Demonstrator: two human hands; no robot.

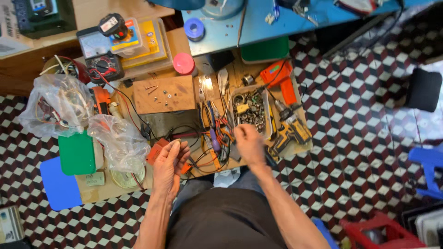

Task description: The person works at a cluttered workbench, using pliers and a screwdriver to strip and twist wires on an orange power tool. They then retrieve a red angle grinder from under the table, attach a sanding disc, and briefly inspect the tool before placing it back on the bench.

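The left hand (170,162) sits half open near the worktop's front edge, fingers steadying a small orange box (158,151) beside a plastic bag (121,140); a firm, level hold suits it best. The right hand (249,144) is pinched shut just below the parts tray (249,110); whether it holds anything, I cannot tell.

Small orange box (158,150): matt plastic, held by the left hand (169,167).
Clear rectangular tray (249,109): glossy plastic, filled with dull metal bits.
Brown square board (163,94): rough matt wood.
Crumpled clear bags (121,141): shiny thin plastic.
Orange drill (280,79): smooth plastic.
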